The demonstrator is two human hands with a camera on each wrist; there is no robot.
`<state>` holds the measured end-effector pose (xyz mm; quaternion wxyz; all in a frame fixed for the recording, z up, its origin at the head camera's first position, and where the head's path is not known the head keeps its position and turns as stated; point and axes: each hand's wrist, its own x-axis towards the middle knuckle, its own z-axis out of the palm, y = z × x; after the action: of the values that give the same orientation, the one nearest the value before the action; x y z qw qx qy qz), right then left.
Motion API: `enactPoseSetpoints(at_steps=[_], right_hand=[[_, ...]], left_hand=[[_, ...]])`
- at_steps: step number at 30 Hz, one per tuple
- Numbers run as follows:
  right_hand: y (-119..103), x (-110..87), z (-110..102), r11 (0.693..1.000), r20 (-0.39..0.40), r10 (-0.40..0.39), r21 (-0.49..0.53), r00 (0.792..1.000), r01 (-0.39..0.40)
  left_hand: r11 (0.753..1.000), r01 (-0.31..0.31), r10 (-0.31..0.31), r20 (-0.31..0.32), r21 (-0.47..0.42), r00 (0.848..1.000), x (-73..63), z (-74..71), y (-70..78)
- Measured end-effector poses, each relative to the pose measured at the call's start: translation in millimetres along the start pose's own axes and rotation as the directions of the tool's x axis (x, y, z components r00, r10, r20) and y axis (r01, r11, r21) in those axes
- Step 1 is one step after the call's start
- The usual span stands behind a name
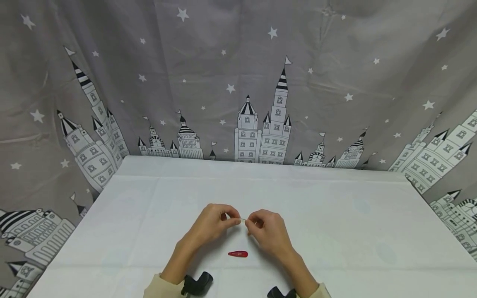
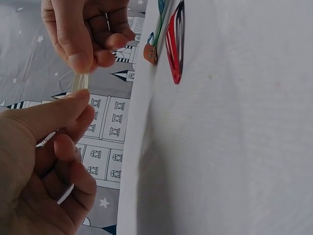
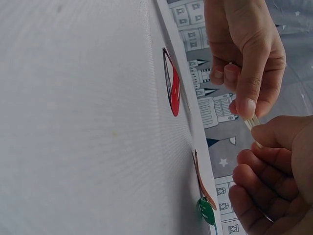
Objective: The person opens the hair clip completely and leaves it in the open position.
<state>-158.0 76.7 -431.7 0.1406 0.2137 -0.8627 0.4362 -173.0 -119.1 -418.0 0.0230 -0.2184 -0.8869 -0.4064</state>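
Both hands meet above the white table, close together in the head view. Between the fingertips of my left hand (image 1: 214,223) and my right hand (image 1: 269,231) is a slim pale yellow hair clip (image 2: 79,82). My left thumb and forefinger pinch one end of it, and my right thumb and forefinger pinch the other. Two narrow parallel strips of the clip show between the hands, while its ends are hidden under the fingers. Nearer to me, a red snap hair clip (image 1: 237,253) lies on the table between the forearms.
In the left wrist view, an orange piece (image 2: 150,53) lies beside thin green and blue strips. A green leaf-shaped piece (image 3: 206,210) and an orange-brown strip (image 3: 205,183) show in the right wrist view. A grey castle-print curtain (image 1: 208,74) hangs behind the white table (image 1: 335,231).
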Motion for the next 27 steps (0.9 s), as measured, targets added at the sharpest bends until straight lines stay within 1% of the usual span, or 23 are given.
enactPoseSetpoints(at_steps=[10,15,22,27], right_hand=[[1,-0.6,0,1.000,0.012,0.015,0.022,1.000,-0.015],[1,-1.2,1,0.999,0.031,0.032,0.042,0.999,-0.033],[1,-0.9,2,0.999,0.037,0.007,0.043,0.999,-0.009],[2,-0.8,2,1.000,0.047,-0.004,0.031,0.999,0.003]], left_hand=[[1.000,-0.003,0.003,0.007,0.003,1.000,0.0,-1.3,-3.1],[1.000,0.012,-0.012,0.017,0.005,1.000,-0.3,-3.8,-4.5],[0.999,0.038,-0.039,0.025,0.014,0.999,-1.1,-8.6,-6.6],[0.999,0.042,-0.043,0.038,0.011,0.998,-1.4,-10.8,-7.7]])
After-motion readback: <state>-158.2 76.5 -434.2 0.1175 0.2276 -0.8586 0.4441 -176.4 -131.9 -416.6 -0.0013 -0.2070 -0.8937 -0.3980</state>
